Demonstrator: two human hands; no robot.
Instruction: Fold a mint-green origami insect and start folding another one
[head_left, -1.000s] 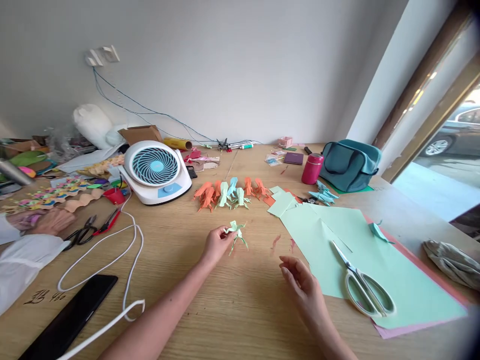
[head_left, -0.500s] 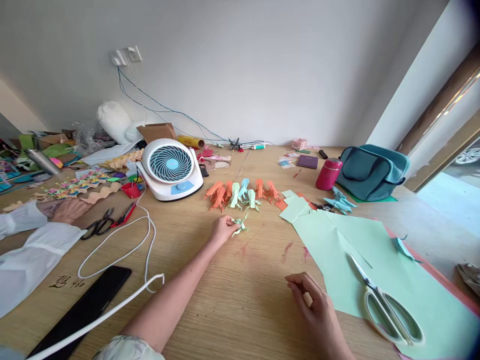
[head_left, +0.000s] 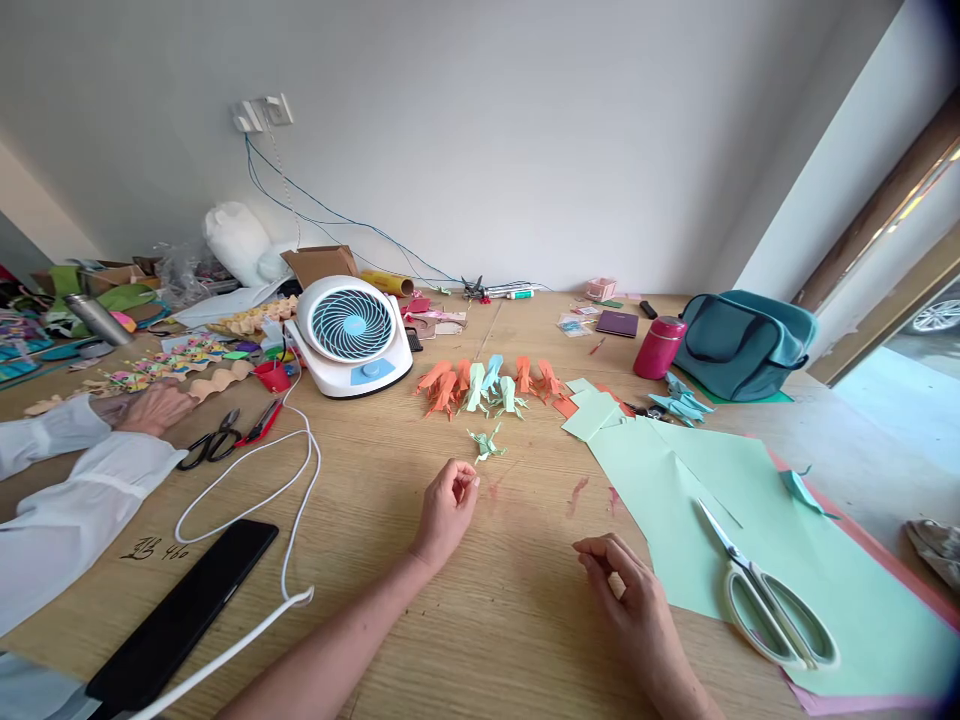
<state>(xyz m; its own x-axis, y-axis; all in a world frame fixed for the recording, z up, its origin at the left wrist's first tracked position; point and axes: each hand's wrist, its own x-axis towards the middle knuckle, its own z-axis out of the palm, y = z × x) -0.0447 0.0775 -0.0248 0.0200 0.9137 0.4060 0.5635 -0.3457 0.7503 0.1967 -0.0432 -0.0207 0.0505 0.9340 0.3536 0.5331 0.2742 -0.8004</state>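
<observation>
A light green folded-paper figure (head_left: 487, 443) with thin legs lies on the wooden table, just beyond my left hand (head_left: 448, 510). That hand is closed, its fingers curled together with nothing visible in them, and it is apart from the figure. My right hand (head_left: 622, 590) rests on the table at the lower right, fingers bent and thumb near the fingertips, with nothing seen in it. Behind the single figure stands a row of folded-paper figures: several orange ones (head_left: 444, 390), light green ones (head_left: 475, 386) and a blue one (head_left: 492, 372).
White-handled scissors (head_left: 776, 610) lie on large green paper (head_left: 817, 570) at right, near small paper squares (head_left: 592, 415). A fan (head_left: 352, 335), white cable (head_left: 309, 500) and black phone (head_left: 187, 610) are at left. A co-worker's hand (head_left: 157, 408) is by dark-handled scissors (head_left: 212, 440).
My left hand has let go of the light green paper figure and drawn back toward me. The figure stays on the table. My right hand has hardly moved. The view has shifted slightly.
</observation>
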